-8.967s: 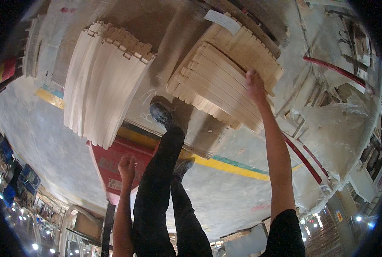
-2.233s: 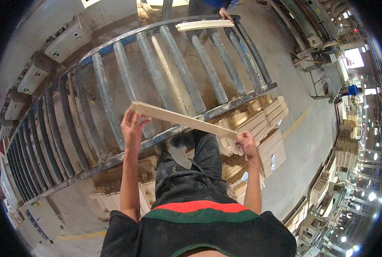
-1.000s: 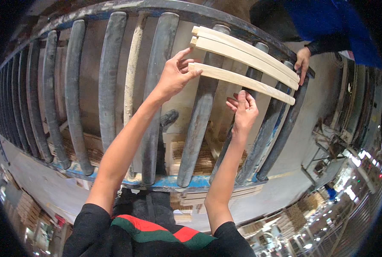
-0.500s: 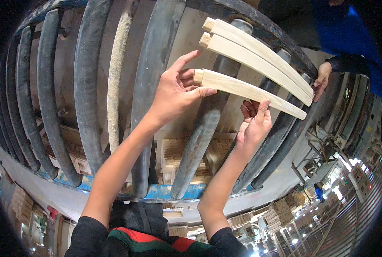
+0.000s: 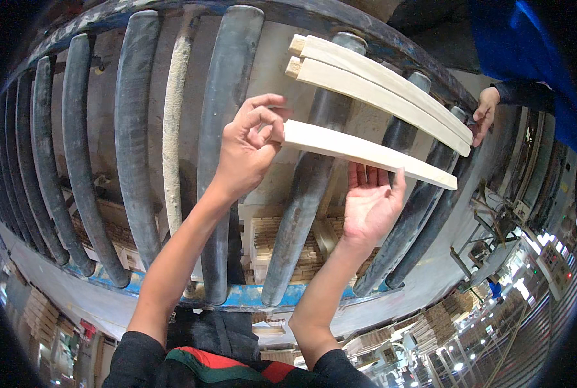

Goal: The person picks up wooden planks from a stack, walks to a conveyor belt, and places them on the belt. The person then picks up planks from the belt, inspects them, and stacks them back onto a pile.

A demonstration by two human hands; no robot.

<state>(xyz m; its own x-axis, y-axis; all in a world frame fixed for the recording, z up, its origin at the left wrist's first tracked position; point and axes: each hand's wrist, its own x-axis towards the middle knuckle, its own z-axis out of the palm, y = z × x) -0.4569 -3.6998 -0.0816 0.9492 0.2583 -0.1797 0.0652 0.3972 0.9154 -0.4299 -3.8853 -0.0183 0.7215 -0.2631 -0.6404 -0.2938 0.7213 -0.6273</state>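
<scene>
A pale, tapered wooden leg (image 5: 366,154) lies slantwise across my two hands, above dark rollers. My left hand (image 5: 253,139) is closed round its thicker left end, with thumb and fingers curled over the end and hiding it. Under the narrower half is my right hand (image 5: 374,200), palm up, its fingers behind the wood and its thumb at the lower edge. Two similar wooden legs (image 5: 382,97) rest side by side on the rollers just beyond, their squared end pegs pointing left.
A row of dark rollers (image 5: 136,129) runs leftward in a blue-edged frame (image 5: 236,294). One roller (image 5: 175,129) has a rough, pale coating. At the right, another person's hand (image 5: 486,115) touches the far ends of the two legs. Stacked wood pieces (image 5: 275,249) show below the rollers.
The held leg has turned to show another face, and its left end peg is now covered by my left hand. My left fingers have curled in; my right hand has shifted left and lower.
</scene>
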